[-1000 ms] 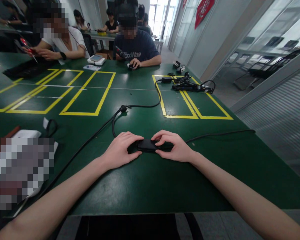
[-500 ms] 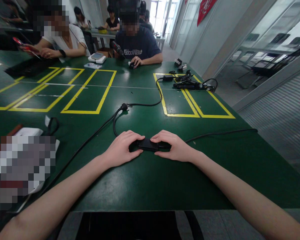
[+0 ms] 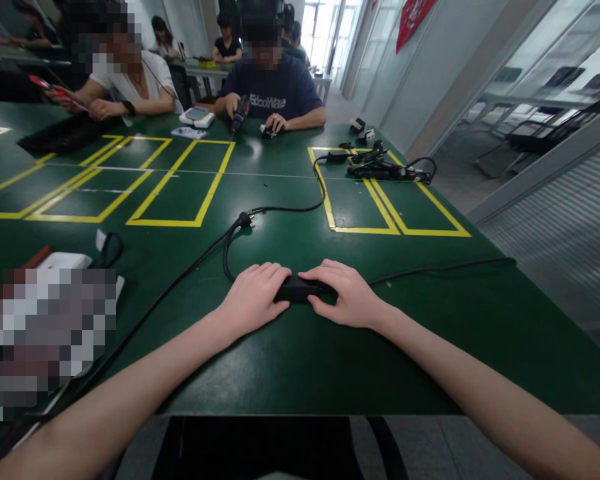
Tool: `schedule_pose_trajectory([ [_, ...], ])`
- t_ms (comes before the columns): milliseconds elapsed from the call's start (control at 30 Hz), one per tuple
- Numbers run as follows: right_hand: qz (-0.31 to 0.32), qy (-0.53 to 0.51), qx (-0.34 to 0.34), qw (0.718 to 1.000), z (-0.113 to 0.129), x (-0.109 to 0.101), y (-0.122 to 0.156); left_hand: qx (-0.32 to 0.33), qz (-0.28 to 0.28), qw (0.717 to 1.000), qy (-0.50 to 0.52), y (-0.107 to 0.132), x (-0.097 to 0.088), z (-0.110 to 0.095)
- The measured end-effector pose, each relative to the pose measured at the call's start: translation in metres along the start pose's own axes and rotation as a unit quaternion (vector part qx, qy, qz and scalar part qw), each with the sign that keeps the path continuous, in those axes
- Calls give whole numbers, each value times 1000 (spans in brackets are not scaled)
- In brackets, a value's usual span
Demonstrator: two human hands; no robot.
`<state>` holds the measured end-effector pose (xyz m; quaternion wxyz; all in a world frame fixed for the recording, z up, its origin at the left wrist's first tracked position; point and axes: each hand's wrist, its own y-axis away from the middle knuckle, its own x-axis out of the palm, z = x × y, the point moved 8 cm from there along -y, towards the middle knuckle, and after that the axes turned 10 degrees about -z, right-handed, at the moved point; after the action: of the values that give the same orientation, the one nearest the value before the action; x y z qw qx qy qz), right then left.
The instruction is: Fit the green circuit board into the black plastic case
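Note:
A black power adapter [image 3: 298, 289] lies in front of me on the green table, between my two hands. Its left end is in the grip of my left hand [image 3: 257, 297], thumb at the near side and fingers over the far side. My right hand [image 3: 345, 293] pinches the right end the same way, where a cord leaves the adapter. That black cable [image 3: 445, 267] runs off toward the right table edge. On the left, another cord loops up to a black plug [image 3: 245, 219] lying beyond my left hand. The adapter's underside is hidden.
Yellow tape outlines [image 3: 165, 223] mark the table. A bundle of black cables and adapters [image 3: 380, 167] lies at the far right. A blurred-out stack [image 3: 50, 327] sits at my left. Across the table, one person holds a power drill [image 3: 241, 112]; another holds a red-handled tool.
The adapter has tilted, showing more of its near side, and my left hand has slid slightly right along it. The plug has shifted a little. Across the table, the person's drill now points down.

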<state>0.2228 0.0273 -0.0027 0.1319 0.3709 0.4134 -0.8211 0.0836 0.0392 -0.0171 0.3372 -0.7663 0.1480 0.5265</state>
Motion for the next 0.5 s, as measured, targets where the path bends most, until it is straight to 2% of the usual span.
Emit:
schedule_pose_trajectory([
  [200, 39, 24, 8, 999, -6, 10, 3, 51, 14, 999, 11, 3, 2, -2],
  [500, 71, 79, -44, 993, 5, 12, 4, 94, 21, 995, 34, 1, -2, -5],
])
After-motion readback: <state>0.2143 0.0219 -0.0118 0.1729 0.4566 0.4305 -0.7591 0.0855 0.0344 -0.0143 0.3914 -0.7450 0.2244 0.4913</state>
